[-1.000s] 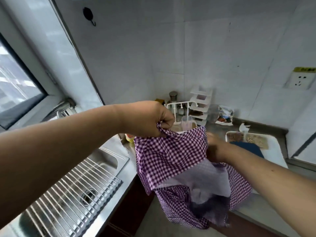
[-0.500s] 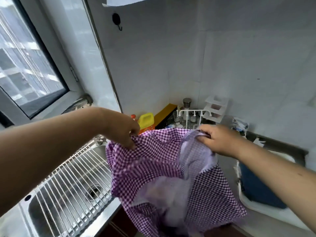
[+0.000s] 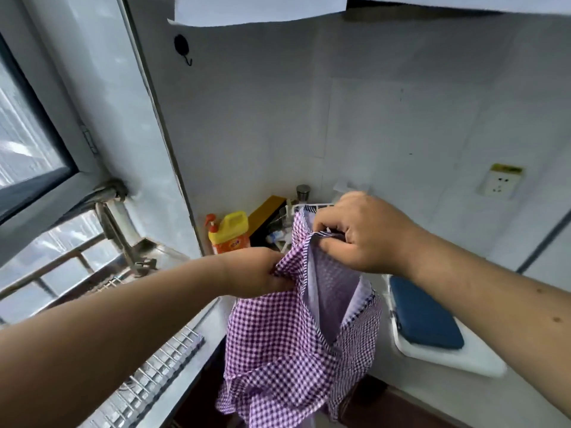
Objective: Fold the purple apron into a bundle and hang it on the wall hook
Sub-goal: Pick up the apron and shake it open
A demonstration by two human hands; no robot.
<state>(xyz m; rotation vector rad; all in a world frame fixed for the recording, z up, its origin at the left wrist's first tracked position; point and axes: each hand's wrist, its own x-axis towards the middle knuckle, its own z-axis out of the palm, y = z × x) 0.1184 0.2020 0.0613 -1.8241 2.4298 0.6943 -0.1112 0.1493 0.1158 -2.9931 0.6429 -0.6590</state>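
The purple checked apron (image 3: 278, 341) hangs in loose folds in front of me, over the counter's corner. My left hand (image 3: 256, 273) grips its upper left edge in a fist. My right hand (image 3: 361, 233) is higher and pinches the striped top hem, so the pale lining shows between the two hands. The black wall hook (image 3: 182, 49) sits high on the tiled wall at upper left, well above both hands, with nothing on it.
A steel sink with a wire rack (image 3: 160, 369) lies at lower left, a faucet (image 3: 120, 233) beside the window. A yellow soap bottle (image 3: 230, 231) and a white rack (image 3: 309, 208) stand in the corner. At right, a white board (image 3: 448, 356) bears a blue pad (image 3: 423, 313). A socket (image 3: 499, 182) is on the wall.
The hands have come closer together and the right one has risen, bunching the apron narrower. The view has tilted up, bringing the hook lower in frame.
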